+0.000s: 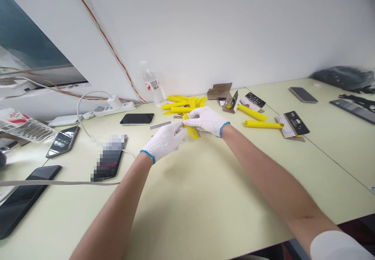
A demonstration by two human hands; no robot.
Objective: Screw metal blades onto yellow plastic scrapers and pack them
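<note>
Both hands wear white knit gloves with blue cuffs. They meet at a yellow plastic scraper head (pixel 193 132), which has a metal blade along its edge. My right hand (pixel 207 120) pinches its upper part between thumb and fingers. Closed at its left side, my left hand (pixel 167 139) grips it too, though its fingertips are partly hidden. Just beyond the left hand lies a flat metal blade (pixel 159 125) with holes. Behind both hands is a pile of yellow scraper handles and heads (pixel 178 107).
To the right lie yellow handles (pixel 260 124) with black-and-white card packaging (pixel 293 124). A water bottle (pixel 154 85) stands by the wall. Phones, including one (pixel 137 119) near the pile, a power strip (pixel 115 108) and cables occupy the left. A dark plastic bag (pixel 342 77) lies far right.
</note>
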